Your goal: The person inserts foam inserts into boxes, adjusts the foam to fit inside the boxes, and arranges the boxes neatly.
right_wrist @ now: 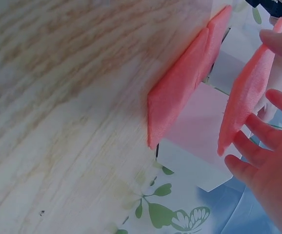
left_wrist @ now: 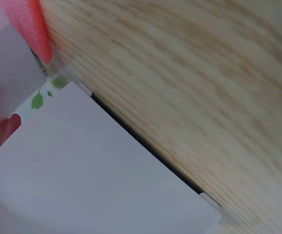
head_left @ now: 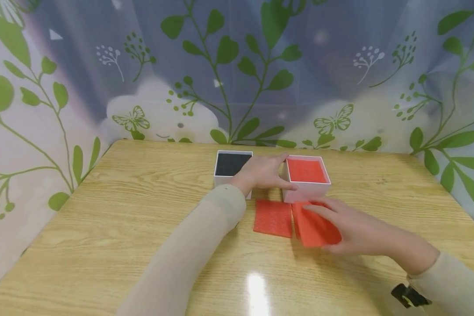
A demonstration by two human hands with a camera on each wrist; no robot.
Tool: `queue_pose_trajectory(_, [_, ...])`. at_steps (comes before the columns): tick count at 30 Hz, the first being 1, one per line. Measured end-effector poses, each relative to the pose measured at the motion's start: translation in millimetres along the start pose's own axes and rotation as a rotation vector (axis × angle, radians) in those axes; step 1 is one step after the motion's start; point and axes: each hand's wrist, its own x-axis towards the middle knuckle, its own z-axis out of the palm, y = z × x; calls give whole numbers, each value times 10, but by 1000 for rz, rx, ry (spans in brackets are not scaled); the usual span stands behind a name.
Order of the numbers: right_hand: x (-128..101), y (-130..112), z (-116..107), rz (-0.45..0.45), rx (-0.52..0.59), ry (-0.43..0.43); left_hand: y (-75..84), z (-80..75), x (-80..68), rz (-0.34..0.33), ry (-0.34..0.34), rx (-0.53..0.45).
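Observation:
My right hand pinches a soft red square by its edges and tilts it above the table; the right wrist view shows this held square between thumb and fingers. Below it, one red square lies flat, and a second one lies beside it, mostly covered in the head view. My left hand reaches over the box with black squares, its straight, spread fingers touching the left side of the white box with red squares inside.
Both boxes stand side by side toward the back of the wooden table. A patterned curtain hangs behind the table and along its sides. The black-filled box's white wall fills much of the left wrist view.

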Motion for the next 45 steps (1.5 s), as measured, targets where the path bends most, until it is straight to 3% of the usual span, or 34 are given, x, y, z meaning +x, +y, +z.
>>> queue_pose_trajectory(9, [98, 49, -75, -54, -13, 37, -9, 1, -13, -9, -9, 6])
queue_pose_trajectory(20, [328, 110, -252, 57, -53, 21, -42, 25, -2, -27, -11, -17])
queue_pose_trajectory(29, [367, 162, -244, 41, -115, 23, -29, 17, 20, 12, -4, -23])
queue_pose_trajectory(35, [369, 163, -260, 38, -100, 19, -22, 3, 16, 0, -5, -24])
queue_pose_trajectory(45, [409, 145, -282, 100, -83, -52, -17, 23, 43, 7, -4, -7])
